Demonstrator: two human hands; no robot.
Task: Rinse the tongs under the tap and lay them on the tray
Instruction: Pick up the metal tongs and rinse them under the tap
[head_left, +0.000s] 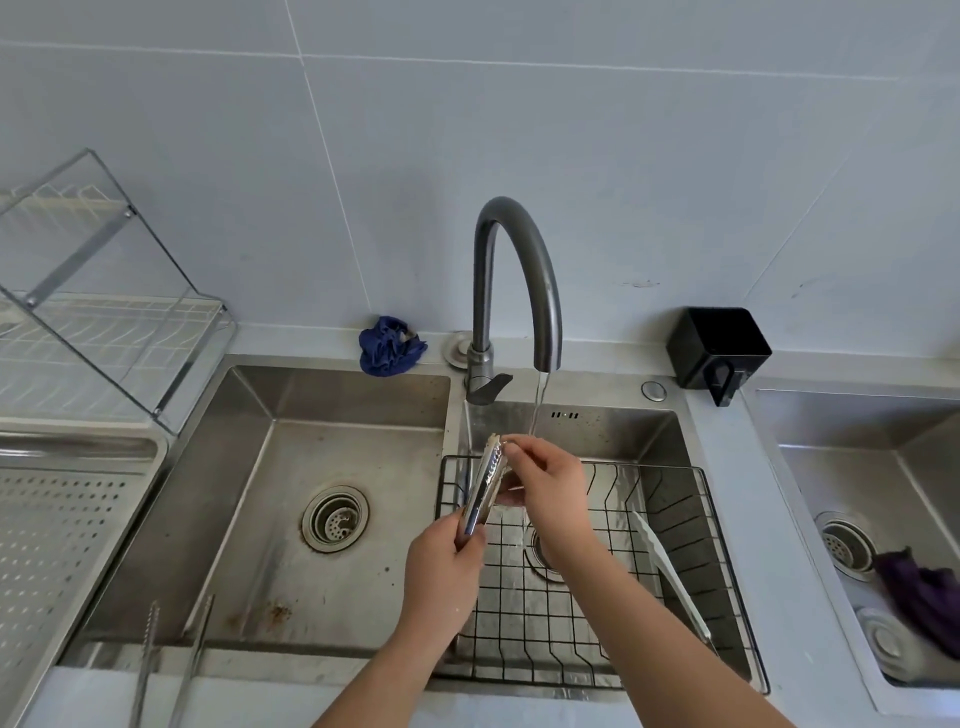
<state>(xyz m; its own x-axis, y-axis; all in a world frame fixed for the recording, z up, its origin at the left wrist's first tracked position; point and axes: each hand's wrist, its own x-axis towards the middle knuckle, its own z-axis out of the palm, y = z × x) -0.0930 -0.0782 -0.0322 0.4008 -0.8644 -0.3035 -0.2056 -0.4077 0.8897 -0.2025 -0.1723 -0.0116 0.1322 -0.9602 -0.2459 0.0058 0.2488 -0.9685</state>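
Metal tongs (485, 480) stand nearly upright over the right sink basin, closed, with bits of residue at their toothed tips. My left hand (444, 569) grips their lower handle end. My right hand (545, 486) pinches the upper tips with thumb and fingers. The grey tap (524, 270) runs a thin stream of water that falls just right of the tips, onto my right hand. The perforated metal tray (62, 525) lies at the far left on the counter.
A black wire rack (649, 545) fills the right basin and holds white tongs (670, 571). Another pair of metal tongs (171, 670) rests on the front rim of the left basin (311, 519). A blue cloth (389, 353), a black holder (719, 351) and a dish rack (104, 312) sit behind.
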